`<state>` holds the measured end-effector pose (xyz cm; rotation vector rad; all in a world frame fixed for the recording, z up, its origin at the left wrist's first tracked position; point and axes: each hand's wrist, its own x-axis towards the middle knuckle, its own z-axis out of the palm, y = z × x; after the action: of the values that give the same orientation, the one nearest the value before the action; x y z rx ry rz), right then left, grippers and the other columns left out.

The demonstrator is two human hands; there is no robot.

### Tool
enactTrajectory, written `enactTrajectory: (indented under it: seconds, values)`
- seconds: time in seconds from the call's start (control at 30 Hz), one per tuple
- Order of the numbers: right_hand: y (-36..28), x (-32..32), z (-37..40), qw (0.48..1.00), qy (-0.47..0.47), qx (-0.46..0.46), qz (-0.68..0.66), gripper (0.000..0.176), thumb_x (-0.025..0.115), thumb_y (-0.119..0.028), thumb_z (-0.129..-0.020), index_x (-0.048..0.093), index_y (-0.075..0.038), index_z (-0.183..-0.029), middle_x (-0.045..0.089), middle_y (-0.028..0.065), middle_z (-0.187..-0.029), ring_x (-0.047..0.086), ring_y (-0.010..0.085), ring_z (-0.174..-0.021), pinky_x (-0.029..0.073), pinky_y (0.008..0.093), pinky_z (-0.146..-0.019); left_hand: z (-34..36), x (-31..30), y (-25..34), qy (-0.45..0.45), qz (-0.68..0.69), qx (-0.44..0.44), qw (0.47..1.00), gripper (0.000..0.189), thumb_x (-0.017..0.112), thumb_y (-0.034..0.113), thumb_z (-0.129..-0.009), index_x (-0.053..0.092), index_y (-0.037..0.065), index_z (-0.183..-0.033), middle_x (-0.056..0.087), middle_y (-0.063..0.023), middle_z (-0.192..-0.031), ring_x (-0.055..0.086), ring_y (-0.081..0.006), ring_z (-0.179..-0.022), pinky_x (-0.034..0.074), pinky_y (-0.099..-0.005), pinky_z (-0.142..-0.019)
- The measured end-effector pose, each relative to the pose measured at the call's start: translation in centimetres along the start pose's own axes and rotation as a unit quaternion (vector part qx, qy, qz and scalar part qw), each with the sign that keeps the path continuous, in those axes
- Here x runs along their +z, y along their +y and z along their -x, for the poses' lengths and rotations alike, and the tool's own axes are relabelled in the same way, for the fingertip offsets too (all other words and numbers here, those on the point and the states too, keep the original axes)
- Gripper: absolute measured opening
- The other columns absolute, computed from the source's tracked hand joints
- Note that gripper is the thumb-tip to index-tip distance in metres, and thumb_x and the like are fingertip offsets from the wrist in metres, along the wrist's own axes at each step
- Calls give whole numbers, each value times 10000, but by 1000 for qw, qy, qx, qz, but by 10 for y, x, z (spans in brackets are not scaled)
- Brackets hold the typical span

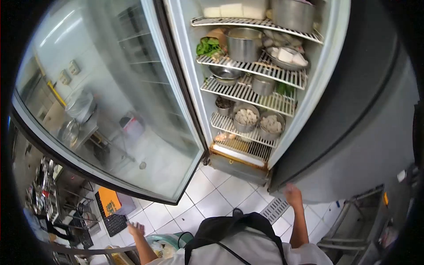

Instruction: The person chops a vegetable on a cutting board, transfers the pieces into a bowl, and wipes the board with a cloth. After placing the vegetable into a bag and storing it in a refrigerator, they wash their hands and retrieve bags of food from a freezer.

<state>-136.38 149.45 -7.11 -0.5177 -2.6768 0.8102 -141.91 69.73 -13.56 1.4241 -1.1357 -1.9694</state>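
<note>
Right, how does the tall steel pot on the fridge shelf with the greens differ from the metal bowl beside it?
The steel pot is tall with upright walls; the metal bowl is shallow and flared. White chunks rise above the bowl's rim, while nothing sticks up past the pot's. Both are uncovered and share one wire shelf.

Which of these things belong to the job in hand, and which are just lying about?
Likely part of it:
- fridge, standing open
- glass door, swung out
- pot and bowls on the shelves

Apparently just lying about:
- orange panel
- black mat on the floor
- utensils at the far left
</note>
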Motion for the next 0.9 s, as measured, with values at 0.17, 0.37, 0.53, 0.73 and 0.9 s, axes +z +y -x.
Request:
enactTrajectory:
  seconds: [0.17, 0.37, 0.53, 0.73, 0.9]
  values:
    - [71, -1, 231, 909, -196, 363, 59, 621, 745, -417, -753, 625, -54, -1242, 596, 193, -1291, 558, 336, -1208, 435, 406, -1040, -35, 78, 137, -254, -11, 111, 961, 667, 541, 613, -898, 454, 162, -1381, 541, -126, -1291, 512, -215, -1084, 447, -435, -877]
    - [4, -25, 314, 919, -150, 361, 51, 527, 649, -406, -809, 643, -55, -1202, 638, 191, -1210, 589, 368, -1141, 454, 430, -1005, 32, 197, 145, -519, -99, 220, 820, 433, 557, 212, -950, 508, 15, -1333, 604, -202, -1236, 612, -291, -1041, 555, -414, -868]
    - [-30, -67, 322, 923, -88, 374, -14, 534, 661, -377, -812, 630, -55, -1236, 629, 212, -1228, 588, 377, -1154, 465, 420, -999, 43, 203, 141, -518, -53, 95, 849, 363, 547, 177, -948, 556, -1, -1265, 640, -184, -1164, 633, -282, -986, 561, -407, -864]
    - [0, -97, 407, 913, -17, 407, 10, 505, 671, -346, -815, 631, -54, -1225, 667, 235, -1122, 633, 379, -1061, 495, 420, -946, 22, 206, 118, -712, -50, 309, 628, 251, 577, 133, -913, 656, 10, -1117, 690, -152, -1057, 665, -264, -940, 553, -422, -910]
    - [53, -113, 518, 873, 55, 484, -25, 485, 672, -339, -810, 654, -54, -1202, 664, 234, -1131, 637, 373, -1054, 491, 413, -954, 150, 163, 59, -491, -112, 37, 863, 549, 710, 320, -835, 551, 153, -1333, 651, -153, -1186, 651, -278, -1008, 518, -369, -954]
